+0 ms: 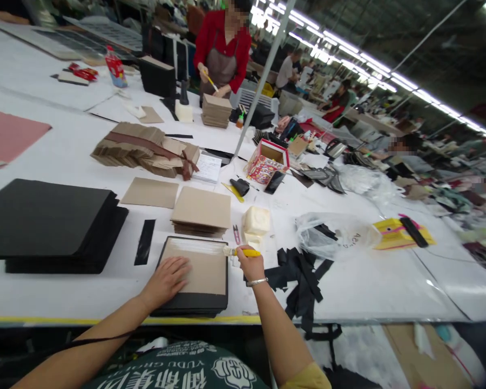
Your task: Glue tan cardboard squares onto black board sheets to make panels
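In front of me a tan cardboard sheet (206,278) lies on a stack of black sheets (190,306). A white wet-looking streak (194,247) runs along its far edge. My left hand (170,278) rests flat on the cardboard's left side, fingers stretched out. My right hand (251,263) grips a yellow-handled brush (245,252), its bristles at the sheet's far right corner. Just beyond that hand stands a cream-coloured block-like container (256,221). A stack of tan cardboard sheets (201,208) sits behind the work, with small pink-handled snips (236,234) beside it.
Large black sheets (52,216) are piled at left, near a black strip (144,241). Black strips (303,281) and a plastic bag (332,235) lie at right. A red patterned box (267,162) stands beyond, by a metal pole (263,81). Across the table a person (222,54) holds a brush.
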Action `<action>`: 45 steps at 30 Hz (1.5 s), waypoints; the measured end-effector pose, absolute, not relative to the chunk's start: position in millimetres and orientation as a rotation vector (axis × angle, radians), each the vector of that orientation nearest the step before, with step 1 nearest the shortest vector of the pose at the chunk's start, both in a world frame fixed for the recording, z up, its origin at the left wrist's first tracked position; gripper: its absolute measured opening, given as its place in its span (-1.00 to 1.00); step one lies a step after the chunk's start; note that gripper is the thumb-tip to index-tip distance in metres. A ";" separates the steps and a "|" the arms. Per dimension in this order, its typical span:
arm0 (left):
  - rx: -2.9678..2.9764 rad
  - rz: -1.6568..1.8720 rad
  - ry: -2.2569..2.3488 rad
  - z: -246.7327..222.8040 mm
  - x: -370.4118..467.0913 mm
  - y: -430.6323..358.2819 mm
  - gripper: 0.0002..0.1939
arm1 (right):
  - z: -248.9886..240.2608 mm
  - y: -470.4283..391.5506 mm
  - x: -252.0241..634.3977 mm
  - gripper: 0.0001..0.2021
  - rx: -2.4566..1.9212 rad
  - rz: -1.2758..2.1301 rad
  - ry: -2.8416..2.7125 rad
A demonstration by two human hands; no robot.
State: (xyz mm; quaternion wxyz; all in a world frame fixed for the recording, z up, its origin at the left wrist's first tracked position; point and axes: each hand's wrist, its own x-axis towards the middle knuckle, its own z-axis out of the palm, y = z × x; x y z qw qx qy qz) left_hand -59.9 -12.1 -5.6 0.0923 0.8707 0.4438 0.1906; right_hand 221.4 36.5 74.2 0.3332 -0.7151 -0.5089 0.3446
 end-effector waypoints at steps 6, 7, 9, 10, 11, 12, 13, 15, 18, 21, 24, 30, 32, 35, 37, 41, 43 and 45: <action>2.600 0.588 1.288 -13.5 -59.6 -9.1 -0.60 | 68.6 -15.7 287.8 -0.61 -1.890 0.856 -1.192; 2.605 0.583 1.282 -13.7 -59.2 -8.6 -0.59 | 59.2 -25.7 294.2 -0.63 -1.921 0.825 -1.254; 2.614 0.570 1.272 -12.7 -58.4 -8.4 -0.59 | 32.9 -43.4 300.6 -0.71 -2.032 0.712 -1.450; 2.615 0.567 1.269 -11.9 -58.0 -8.4 -0.58 | 17.2 -50.5 301.0 -0.76 -2.096 0.628 -1.561; 2.615 0.567 1.267 -11.0 -57.6 -8.6 -0.58 | 1.0 -56.1 300.0 -0.79 -2.155 0.534 -1.656; 2.614 0.568 1.264 -10.2 -57.2 -8.7 -0.58 | -14.8 -60.4 298.3 -0.81 -2.200 0.444 -1.730; 2.611 0.569 1.266 -9.6 -56.7 -8.9 -0.58 | -29.3 -63.4 296.5 -0.82 -2.240 0.370 -1.778; 2.600 0.563 1.278 -8.8 -55.8 -9.3 -0.57 | -51.4 -66.4 294.7 -0.79 -2.297 0.272 -1.809; 2.577 0.547 1.307 -7.5 -54.2 -10.4 -0.58 | -65.2 -66.4 299.4 -0.72 -2.325 0.254 -1.785; 2.561 0.539 1.322 -6.7 -53.7 -11.6 -0.59 | -62.4 -66.2 309.0 -0.74 -2.302 0.297 -1.792; 2.543 0.539 1.324 -8.4 -56.0 -11.3 -0.58 | -49.0 -67.5 315.5 -0.80 -2.307 0.307 -1.731; 2.431 0.569 1.335 16.5 -42.8 -8.3 -0.49 | 28.7 -60.4 287.3 -0.80 -1.931 0.353 -1.574; 2.332 0.650 1.274 44.1 -23.8 -10.7 -0.38 | 67.2 -55.9 263.8 -0.80 -1.764 0.516 -1.617; 2.079 0.673 1.048 86.7 10.8 -15.9 -0.16 | 117.1 -50.5 228.1 -0.82 -1.565 0.667 -1.682; 1.798 0.543 0.859 103.4 26.4 -19.0 -0.26 | 136.7 -46.0 211.0 -0.81 -1.466 0.735 -1.710; 1.239 0.357 0.748 99.7 15.2 -22.2 -0.63 | 139.4 -28.5 200.5 -0.80 -1.458 0.655 -1.648; 1.036 0.418 0.856 87.3 -7.5 -20.1 -0.65 | 128.4 -17.5 203.0 -0.80 -1.500 0.519 -1.601; 0.850 0.512 1.000 74.8 -32.6 -14.3 -0.64 | 113.5 -7.8 204.9 -0.81 -1.542 0.425 -1.593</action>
